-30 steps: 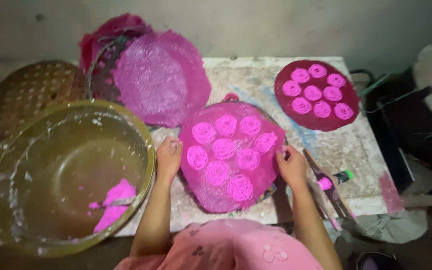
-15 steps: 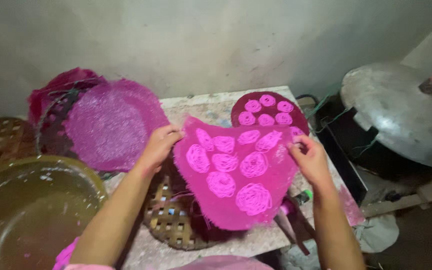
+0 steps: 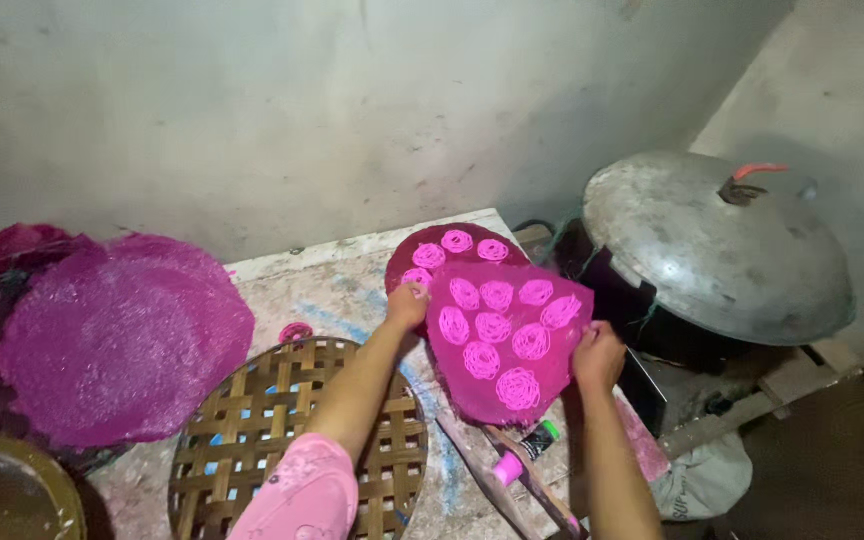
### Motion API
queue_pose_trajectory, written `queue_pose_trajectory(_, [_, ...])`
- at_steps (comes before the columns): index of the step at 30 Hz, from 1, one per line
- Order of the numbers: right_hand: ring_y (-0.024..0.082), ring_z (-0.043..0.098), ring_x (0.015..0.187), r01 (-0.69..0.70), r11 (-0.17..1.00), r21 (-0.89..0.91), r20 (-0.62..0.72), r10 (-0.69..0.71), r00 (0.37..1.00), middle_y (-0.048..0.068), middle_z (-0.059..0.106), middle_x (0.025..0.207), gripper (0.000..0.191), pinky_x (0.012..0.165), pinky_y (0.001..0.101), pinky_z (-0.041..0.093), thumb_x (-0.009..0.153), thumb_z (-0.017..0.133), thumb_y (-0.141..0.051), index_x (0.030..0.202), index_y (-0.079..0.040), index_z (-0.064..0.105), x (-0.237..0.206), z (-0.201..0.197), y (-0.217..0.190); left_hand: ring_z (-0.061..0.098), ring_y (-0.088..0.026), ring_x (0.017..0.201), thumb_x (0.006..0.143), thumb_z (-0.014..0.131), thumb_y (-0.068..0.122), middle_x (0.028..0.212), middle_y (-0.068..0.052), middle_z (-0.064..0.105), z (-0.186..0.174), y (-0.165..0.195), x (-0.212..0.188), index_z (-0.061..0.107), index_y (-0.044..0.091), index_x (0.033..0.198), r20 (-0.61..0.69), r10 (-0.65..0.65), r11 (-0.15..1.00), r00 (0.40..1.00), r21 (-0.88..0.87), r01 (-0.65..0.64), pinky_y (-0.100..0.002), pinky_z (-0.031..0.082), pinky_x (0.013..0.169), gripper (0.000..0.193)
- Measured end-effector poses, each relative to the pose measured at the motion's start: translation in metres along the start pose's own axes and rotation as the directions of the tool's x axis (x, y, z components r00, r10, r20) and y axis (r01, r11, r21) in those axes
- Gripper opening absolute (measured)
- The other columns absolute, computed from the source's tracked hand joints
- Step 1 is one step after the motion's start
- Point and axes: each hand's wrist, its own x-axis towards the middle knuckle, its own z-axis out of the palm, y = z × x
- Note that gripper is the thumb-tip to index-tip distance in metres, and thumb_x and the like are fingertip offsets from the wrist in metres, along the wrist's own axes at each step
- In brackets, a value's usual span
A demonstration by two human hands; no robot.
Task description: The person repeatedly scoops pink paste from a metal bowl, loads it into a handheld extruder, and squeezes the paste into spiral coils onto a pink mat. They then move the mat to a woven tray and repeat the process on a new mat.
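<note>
Holding a pink mesh sheet (image 3: pixel 507 340) with seven bright pink coiled noodle rounds on it, you carry it lifted off the desk, tilted toward you.

- Left hand (image 3: pixel 408 305): closed on the sheet's upper left edge, fingers pinching the rim.
- Right hand (image 3: pixel 598 357): closed on the sheet's right edge. A grip at two opposite edges keeps the limp sheet taut, so the soft coils lie flat and do not slide together.
- Second round dark pink tray of coils (image 3: pixel 452 250): lies on the desk just behind the held sheet, partly hidden by it.
- Round woven bamboo tray (image 3: pixel 252 440): flat on the desk under your left forearm, with nothing on it.
- Stack of round magenta mesh mats (image 3: pixel 117 335): rests at the desk's left end, near the wall.
- Olive-coloured bowl (image 3: pixel 7 495): only its rim shows at the lower left corner.
- Large domed grey metal lid with a red-tipped handle (image 3: pixel 712 245): sits over a dark pot to the right of the desk, close to the sheet's right edge.
- Small pink-tipped tool (image 3: pixel 527 450) and a wooden slat: lie on the stained desk (image 3: pixel 342 290) below the sheet.
</note>
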Motion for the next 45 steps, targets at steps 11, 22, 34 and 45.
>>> queue_pose_trajectory(11, [0.042, 0.063, 0.101, 0.230, 0.973, 0.021, 0.621, -0.193, 0.760, 0.022, 0.063, 0.118, 0.097, 0.083, 0.0506, 0.052, 0.062, 0.088, -0.052, 0.141, -0.012, 0.050, -0.174, -0.054, 0.096, 0.072, -0.013, 0.101, 0.088, 0.071, 0.012, 0.112, -0.005, 0.075, -0.099, -0.122, -0.113, 0.067, 0.007, 0.119, 0.008, 0.012, 0.970, 1.000, -0.243, -0.010, -0.030, 0.056, 0.092, 0.032])
queue_pose_trajectory(22, [0.035, 0.066, 0.117, 0.106, 0.959, -0.264, 0.793, 0.153, 0.590, 0.021, 0.068, 0.124, 0.096, 0.100, 0.0455, 0.052, 0.065, 0.090, -0.052, 0.139, -0.004, 0.050, -0.208, -0.020, 0.048, 0.067, -0.019, 0.104, 0.089, 0.068, 0.009, 0.115, -0.010, 0.070, -0.310, -0.126, -0.323, 0.065, 0.004, 0.122, -0.263, -0.061, 0.998, 0.963, 0.011, 0.066, -0.034, 0.052, 0.092, 0.033])
queue_pose_trajectory(34, [0.033, 0.062, 0.110, -0.289, 0.691, 0.663, 0.434, -0.041, 0.900, 0.022, 0.065, 0.125, 0.095, 0.093, 0.0432, 0.050, 0.069, 0.086, -0.049, 0.142, -0.002, 0.048, -0.115, 0.014, -0.046, 0.070, -0.033, 0.103, 0.086, 0.071, 0.017, 0.112, -0.015, 0.072, -0.352, -0.175, -0.208, 0.070, 0.008, 0.113, -0.051, 0.034, 0.826, 0.998, 0.564, 0.001, -0.044, 0.056, 0.086, 0.029])
queue_pose_trajectory(45, [0.031, 0.058, 0.103, -0.308, 0.571, 0.761, 0.394, -0.030, 0.918, 0.024, 0.063, 0.126, 0.093, 0.086, 0.0410, 0.048, 0.074, 0.083, -0.047, 0.146, 0.000, 0.046, -0.083, 0.000, -0.049, 0.074, -0.033, 0.087, 0.086, 0.076, 0.017, 0.105, -0.014, 0.077, -0.303, -0.197, -0.137, 0.079, 0.006, 0.110, 0.100, -0.650, -0.069, 0.753, 0.979, -0.190, -0.067, 0.057, 0.066, 0.026])
